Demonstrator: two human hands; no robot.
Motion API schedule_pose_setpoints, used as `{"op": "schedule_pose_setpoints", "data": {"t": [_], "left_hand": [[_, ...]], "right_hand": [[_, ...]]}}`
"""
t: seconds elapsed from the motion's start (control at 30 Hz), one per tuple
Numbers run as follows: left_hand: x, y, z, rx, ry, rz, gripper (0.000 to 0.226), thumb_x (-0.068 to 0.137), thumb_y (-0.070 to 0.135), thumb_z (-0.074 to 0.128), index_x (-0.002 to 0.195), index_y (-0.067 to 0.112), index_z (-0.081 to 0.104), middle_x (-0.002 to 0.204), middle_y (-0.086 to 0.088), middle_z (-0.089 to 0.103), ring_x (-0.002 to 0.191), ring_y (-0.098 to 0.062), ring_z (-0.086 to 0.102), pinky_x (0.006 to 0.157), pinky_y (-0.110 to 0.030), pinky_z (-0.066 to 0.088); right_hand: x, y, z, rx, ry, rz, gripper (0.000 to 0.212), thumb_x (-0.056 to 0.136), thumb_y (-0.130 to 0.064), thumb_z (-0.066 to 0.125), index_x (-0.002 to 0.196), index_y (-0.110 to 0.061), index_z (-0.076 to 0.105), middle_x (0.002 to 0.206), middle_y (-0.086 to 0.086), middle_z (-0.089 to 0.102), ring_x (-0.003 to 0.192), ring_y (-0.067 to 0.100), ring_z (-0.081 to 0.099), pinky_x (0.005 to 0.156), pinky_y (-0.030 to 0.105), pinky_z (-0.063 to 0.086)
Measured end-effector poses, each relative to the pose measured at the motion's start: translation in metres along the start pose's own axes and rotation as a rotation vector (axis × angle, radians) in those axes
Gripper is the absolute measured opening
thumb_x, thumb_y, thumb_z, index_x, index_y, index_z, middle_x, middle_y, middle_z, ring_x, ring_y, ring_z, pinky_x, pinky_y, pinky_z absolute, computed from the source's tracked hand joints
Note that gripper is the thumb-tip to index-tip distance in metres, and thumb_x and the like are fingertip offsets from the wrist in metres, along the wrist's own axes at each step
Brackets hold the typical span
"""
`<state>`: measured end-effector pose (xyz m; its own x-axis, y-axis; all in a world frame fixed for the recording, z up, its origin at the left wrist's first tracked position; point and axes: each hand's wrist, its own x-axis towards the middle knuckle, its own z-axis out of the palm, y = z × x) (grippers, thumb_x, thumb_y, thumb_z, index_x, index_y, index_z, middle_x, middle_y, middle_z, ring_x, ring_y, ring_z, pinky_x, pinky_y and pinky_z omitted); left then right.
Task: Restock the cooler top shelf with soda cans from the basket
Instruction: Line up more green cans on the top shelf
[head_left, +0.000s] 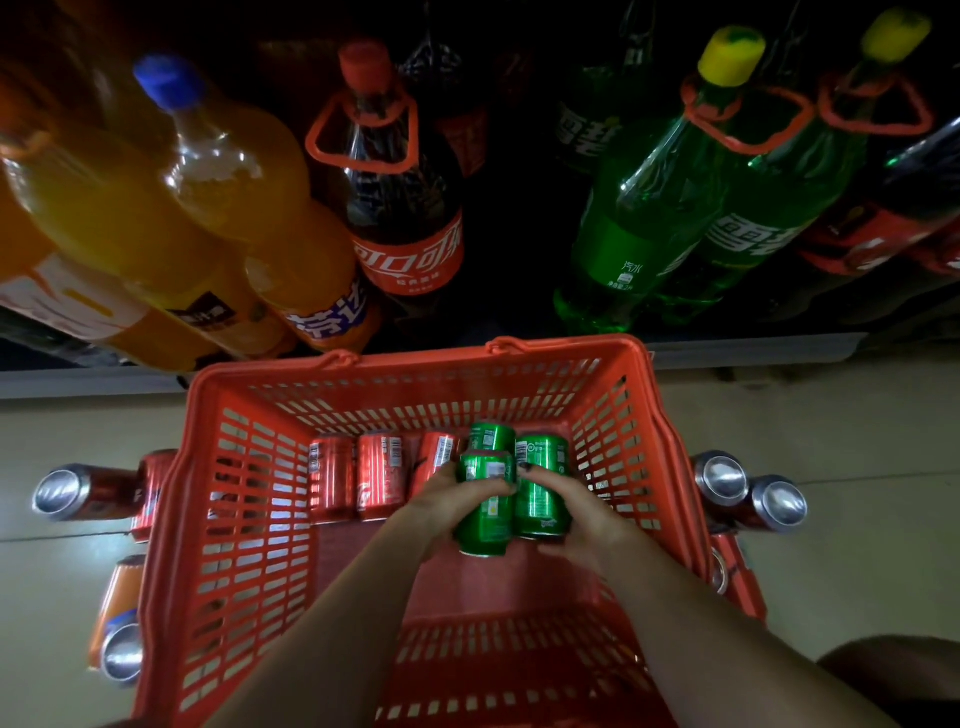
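A red plastic basket (249, 499) stands on the floor below me, against the cooler. Inside it lie three red cola cans (376, 475) in a row and three green soda cans. My left hand (441, 501) grips one green can (485, 522) from the left. My right hand (582, 512) grips the green can beside it (540, 493) from the right. A third green can (491, 436) lies just behind them, untouched. Both forearms reach down into the basket.
Large bottles stand in the dark cooler ahead: orange soda (218, 208) at left, cola (400, 208) in the middle, green ones (654, 208) at right. Loose cans lie on the floor left (88, 493) and right (753, 493) of the basket, an orange one (119, 618) at lower left.
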<state>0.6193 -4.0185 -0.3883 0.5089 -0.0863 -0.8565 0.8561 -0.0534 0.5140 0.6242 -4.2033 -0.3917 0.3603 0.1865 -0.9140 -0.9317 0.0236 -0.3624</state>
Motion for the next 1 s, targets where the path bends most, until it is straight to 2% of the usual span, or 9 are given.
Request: {"op": "schedule_pose_setpoints", "data": {"t": [0.17, 0.27, 0.37, 0.4, 0.57, 0.67, 0.77, 0.93, 1.0], "left_hand": [[0.001, -0.003, -0.002, -0.026, 0.013, 0.020, 0.053, 0.078, 0.031, 0.089, 0.122, 0.024, 0.061, 0.114, -0.005, 0.076, 0.100, -0.025, 0.075, 0.088, -0.042, 0.062], [0.001, -0.004, -0.006, -0.064, -0.015, 0.024, 0.069, 0.063, 0.041, 0.091, 0.125, 0.023, 0.064, 0.112, -0.006, 0.079, 0.101, -0.028, 0.077, 0.094, -0.052, 0.061], [0.000, -0.008, -0.005, -0.131, -0.022, 0.023, 0.077, 0.060, 0.040, 0.092, 0.129, 0.022, 0.063, 0.114, -0.007, 0.079, 0.105, -0.030, 0.077, 0.095, -0.058, 0.059], [-0.001, -0.009, -0.004, -0.160, -0.024, 0.021, 0.077, 0.061, 0.040, 0.092, 0.130, 0.023, 0.062, 0.116, -0.007, 0.078, 0.106, -0.030, 0.076, 0.095, -0.059, 0.059], [-0.006, -0.019, 0.007, -0.289, -0.022, 0.036, 0.074, 0.065, 0.048, 0.091, 0.131, 0.033, 0.062, 0.119, -0.007, 0.077, 0.109, -0.033, 0.075, 0.097, -0.062, 0.057], [-0.009, -0.024, 0.009, -0.317, -0.017, 0.032, 0.079, 0.060, 0.051, 0.094, 0.131, 0.032, 0.064, 0.119, -0.008, 0.078, 0.109, -0.033, 0.075, 0.098, -0.062, 0.056], [-0.013, -0.031, 0.009, -0.343, -0.033, 0.017, 0.078, 0.063, 0.049, 0.094, 0.133, 0.031, 0.064, 0.122, -0.011, 0.076, 0.111, -0.036, 0.074, 0.096, -0.065, 0.056], [-0.024, -0.043, 0.010, -0.387, -0.097, -0.024, 0.061, 0.083, 0.037, 0.082, 0.139, 0.028, 0.058, 0.125, -0.015, 0.074, 0.112, -0.038, 0.073, 0.080, -0.048, 0.062], [-0.027, -0.046, 0.011, -0.400, -0.126, -0.040, 0.055, 0.092, 0.034, 0.074, 0.142, 0.025, 0.055, 0.128, -0.017, 0.073, 0.114, -0.039, 0.072, 0.075, -0.043, 0.061]], "right_hand": [[-0.002, -0.003, 0.000, 0.026, -0.020, 0.023, 0.066, 0.065, -0.050, 0.084, 0.126, -0.029, 0.066, 0.114, 0.003, 0.077, 0.112, 0.025, 0.068, 0.110, 0.053, 0.040], [-0.001, -0.003, 0.001, 0.026, -0.061, 0.001, 0.060, 0.071, -0.043, 0.082, 0.127, -0.030, 0.064, 0.111, 0.003, 0.078, 0.105, 0.026, 0.070, 0.083, 0.048, 0.048], [0.005, -0.002, -0.001, -0.004, -0.075, -0.009, 0.079, 0.057, -0.048, 0.091, 0.129, -0.035, 0.062, 0.120, 0.004, 0.076, 0.114, 0.031, 0.068, 0.108, 0.063, 0.038], [0.007, -0.001, -0.002, -0.016, -0.082, -0.012, 0.082, 0.055, -0.050, 0.092, 0.130, -0.037, 0.061, 0.121, 0.004, 0.075, 0.115, 0.033, 0.068, 0.111, 0.067, 0.034], [0.005, 0.003, -0.001, 0.006, -0.112, 0.014, 0.062, 0.071, -0.046, 0.085, 0.127, -0.033, 0.064, 0.117, 0.006, 0.077, 0.112, 0.036, 0.070, 0.106, 0.070, 0.039], [0.006, 0.010, 0.001, 0.033, -0.113, 0.000, 0.076, 0.064, -0.050, 0.089, 0.133, -0.030, 0.063, 0.120, 0.007, 0.076, 0.111, 0.037, 0.071, 0.100, 0.071, 0.043], [0.005, 0.014, 0.006, 0.034, -0.083, -0.017, 0.085, 0.056, -0.053, 0.091, 0.133, -0.029, 0.062, 0.119, 0.008, 0.076, 0.107, 0.035, 0.074, 0.093, 0.065, 0.050], [0.003, 0.026, 0.006, 0.037, -0.050, 0.008, 0.090, 0.054, -0.051, 0.095, 0.135, -0.033, 0.060, 0.123, 0.008, 0.074, 0.110, 0.036, 0.072, 0.089, 0.069, 0.052], [0.000, 0.032, 0.006, 0.048, -0.064, -0.001, 0.087, 0.055, -0.051, 0.094, 0.134, -0.032, 0.061, 0.121, 0.007, 0.075, 0.110, 0.034, 0.072, 0.088, 0.063, 0.055]]}}
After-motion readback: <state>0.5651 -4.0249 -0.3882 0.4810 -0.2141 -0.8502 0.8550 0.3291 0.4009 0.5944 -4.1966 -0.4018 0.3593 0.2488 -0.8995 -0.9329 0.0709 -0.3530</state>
